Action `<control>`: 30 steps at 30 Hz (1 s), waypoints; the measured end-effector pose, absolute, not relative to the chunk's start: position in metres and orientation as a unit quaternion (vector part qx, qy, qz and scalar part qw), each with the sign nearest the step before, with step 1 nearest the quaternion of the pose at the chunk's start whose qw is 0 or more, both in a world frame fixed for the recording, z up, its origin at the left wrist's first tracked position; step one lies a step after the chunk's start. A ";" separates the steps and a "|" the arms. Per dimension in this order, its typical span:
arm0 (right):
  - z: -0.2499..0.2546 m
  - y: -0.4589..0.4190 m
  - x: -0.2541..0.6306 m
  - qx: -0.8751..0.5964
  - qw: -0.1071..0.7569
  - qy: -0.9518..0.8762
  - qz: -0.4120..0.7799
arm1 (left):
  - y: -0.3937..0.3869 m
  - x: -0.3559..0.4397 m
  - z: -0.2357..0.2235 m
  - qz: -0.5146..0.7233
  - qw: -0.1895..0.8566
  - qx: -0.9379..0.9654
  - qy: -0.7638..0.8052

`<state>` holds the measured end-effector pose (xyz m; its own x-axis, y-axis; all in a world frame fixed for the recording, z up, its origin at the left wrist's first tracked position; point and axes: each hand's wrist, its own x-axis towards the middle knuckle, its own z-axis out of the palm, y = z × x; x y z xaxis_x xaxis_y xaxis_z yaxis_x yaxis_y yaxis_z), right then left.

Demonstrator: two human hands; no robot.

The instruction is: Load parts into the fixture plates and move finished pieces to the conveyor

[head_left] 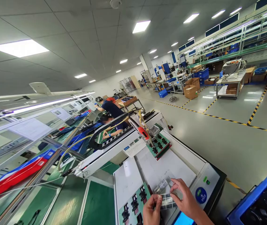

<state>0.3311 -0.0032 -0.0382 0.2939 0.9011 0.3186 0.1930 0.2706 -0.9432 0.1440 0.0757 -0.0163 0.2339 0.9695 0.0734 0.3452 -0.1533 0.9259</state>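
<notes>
Glossy clear plastic part (168, 200), matt green fixture board (133, 204), smooth white machine top (161, 168).

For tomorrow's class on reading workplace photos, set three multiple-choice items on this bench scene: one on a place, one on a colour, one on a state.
1. Where does the blue bin stand?
A. right of the hands
B. left of the hands
C. on the far shelf

2. What colour is the fixture board by the left hand?
A. red
B. green
C. yellow

3. How is the small clear part held?
A. lying untouched
B. by one hand
C. between both hands

Answers: 1 A, the bin sits at the lower right. 2 B, its face is green. 3 C, the left hand and right hand both pinch it.
</notes>
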 end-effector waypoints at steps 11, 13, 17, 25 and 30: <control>-0.025 -0.008 0.320 -0.523 0.647 -0.460 0.311 | 0.076 0.151 -0.006 0.377 0.396 0.653 0.524; -0.024 -0.007 0.319 -0.533 0.641 -0.450 0.320 | 0.074 0.151 -0.008 0.378 0.396 0.657 0.518; -0.019 -0.003 0.314 -0.519 0.631 -0.462 0.344 | 0.073 0.151 -0.014 0.380 0.400 0.668 0.500; -0.014 0.004 0.309 -0.502 0.607 -0.520 0.330 | 0.072 0.150 -0.020 0.379 0.394 0.691 0.473; -0.012 0.006 0.309 -0.508 0.589 -0.537 0.327 | 0.075 0.150 -0.021 0.386 0.394 0.689 0.469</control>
<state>0.3089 0.0058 -0.0123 0.2089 0.9306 0.3005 0.1603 0.2705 -0.9493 0.1499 0.0746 -0.0215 0.2607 0.9516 0.1628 0.3429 -0.2490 0.9058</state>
